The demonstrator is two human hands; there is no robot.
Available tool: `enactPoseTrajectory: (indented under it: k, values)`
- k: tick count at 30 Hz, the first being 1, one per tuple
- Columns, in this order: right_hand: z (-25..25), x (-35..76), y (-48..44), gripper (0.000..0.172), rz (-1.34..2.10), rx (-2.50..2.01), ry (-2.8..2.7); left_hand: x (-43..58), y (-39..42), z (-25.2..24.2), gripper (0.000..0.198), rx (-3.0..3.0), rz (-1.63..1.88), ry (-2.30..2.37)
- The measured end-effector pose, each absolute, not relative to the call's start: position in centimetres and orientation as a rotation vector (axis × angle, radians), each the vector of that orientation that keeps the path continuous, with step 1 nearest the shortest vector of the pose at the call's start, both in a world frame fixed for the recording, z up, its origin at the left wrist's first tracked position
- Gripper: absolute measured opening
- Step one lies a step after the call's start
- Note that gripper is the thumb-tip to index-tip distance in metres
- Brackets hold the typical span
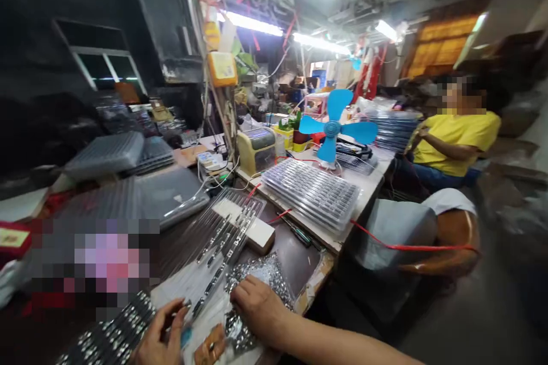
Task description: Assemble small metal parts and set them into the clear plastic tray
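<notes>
Head view, left hand (160, 333): fingertips pinching a small part (186, 304).
Right hand (259, 308): fingers bent into metal parts (268, 269); grasp cannot be told.
Metal parts: heaped near the right edge of the table (299, 259).
Clear tray (204, 235): beside heap, partly filled.

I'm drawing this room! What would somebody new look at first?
The blue fan stands out most, near the middle, behind a stack of clear trays. Off to the right, a person in a yellow shirt sits. At the bottom, the right hand is at a pile of small shiny pieces.
</notes>
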State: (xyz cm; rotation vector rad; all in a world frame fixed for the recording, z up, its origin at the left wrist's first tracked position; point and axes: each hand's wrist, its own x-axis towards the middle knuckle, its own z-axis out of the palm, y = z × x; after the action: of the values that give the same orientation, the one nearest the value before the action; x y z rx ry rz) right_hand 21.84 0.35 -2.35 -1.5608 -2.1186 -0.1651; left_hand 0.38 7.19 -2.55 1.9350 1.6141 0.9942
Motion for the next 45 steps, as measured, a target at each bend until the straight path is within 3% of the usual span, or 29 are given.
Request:
enactPoseTrajectory:
  k: [4, 7, 11, 16, 27, 37, 45]
  values:
    - [-2.3, 22.1, -0.1, 0.016, 0.012, -1.408, -2.044, 0.6, 5.8, -1.0, 0.031, 1.877, 1.12, 1.343]
    - [-2.4, 22.3, 0.0, 0.023, 0.197, -1.346, -2.033, 0.4, 4.1, -0.2, 0.024, 1.863, 1.08, 1.353]
    - [-2.3, 22.4, 0.5, 0.017, 0.322, -1.294, -1.988, 0.2, 1.4, -0.3, 0.016, 1.825, 0.97, 1.445]
    - [-1.6, 22.4, 0.3, 0.011, 0.335, -1.238, -1.984, 1.0, -0.7, -1.2, 0.011, 1.923, 0.989, 1.42]
    - [-1.4, 22.5, 0.4, 0.018, 0.366, -1.24, -1.996, 1.7, -0.7, -1.5, 0.013, 2.075, 0.933, 1.446]
    - [-0.6, 22.0, 0.1, 0.013, 0.411, -1.297, -1.981, 2.2, -0.6, -1.2, 0.011, 2.12, 0.865, 1.479]
    - [-0.6, 18.2, 0.1, 0.009, 0.356, -1.394, -2.128, 1.0, -0.1, -1.4, 0.013, 1.686, 1.189, 1.542]
